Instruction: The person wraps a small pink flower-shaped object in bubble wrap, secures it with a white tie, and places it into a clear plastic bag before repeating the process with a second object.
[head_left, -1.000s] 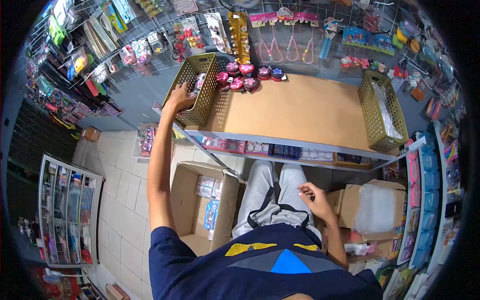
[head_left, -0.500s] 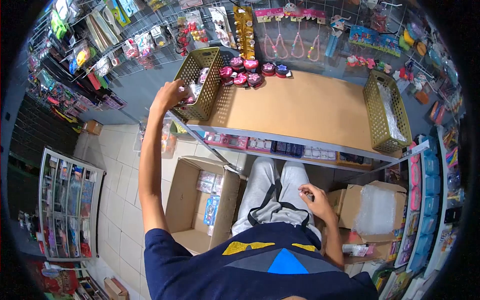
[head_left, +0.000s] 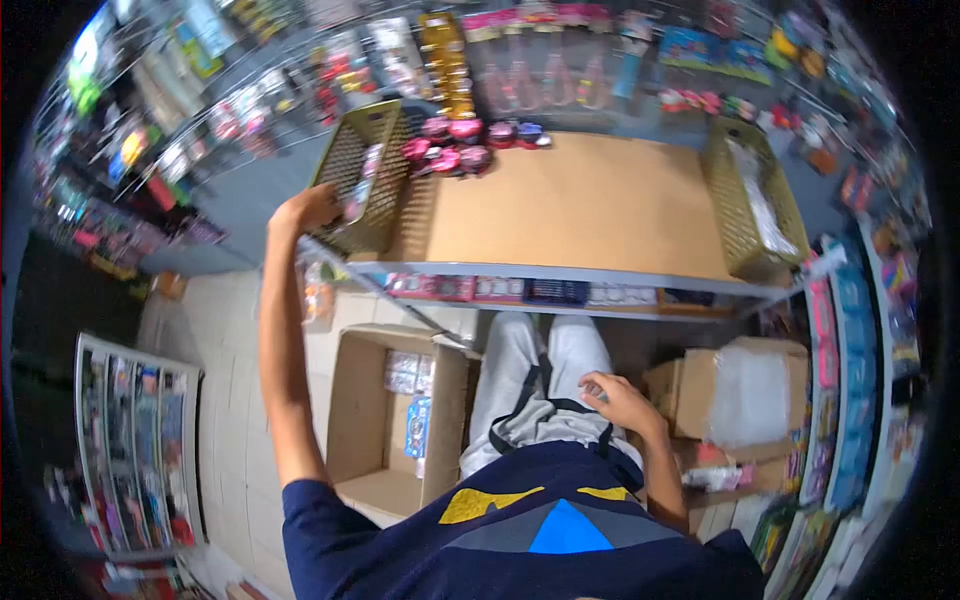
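Observation:
My left hand (head_left: 308,208) is at the front left edge of an olive perforated basket (head_left: 392,190), its fingers bent over the rim and partly hidden. Small packaged items (head_left: 366,180) lie inside that basket. My right hand (head_left: 615,400) rests by my right thigh with its fingers loosely curled; whether something small is in them cannot be made out. Beside the left basket, pink, red and blue round items (head_left: 445,158) stand in a cluster on the brown shelf top (head_left: 570,205).
A second olive basket (head_left: 735,200) holding clear packets stands at the shelf's right end. An open cardboard box (head_left: 350,400) is on the floor left of my legs. Another carton (head_left: 695,400) with bubble wrap is at the right. Hanging goods cover the wall grid.
The view has shifted and blurred. My left hand has turned downward at the basket's rim, and the left basket appears more tilted. My right hand stays near my thigh.

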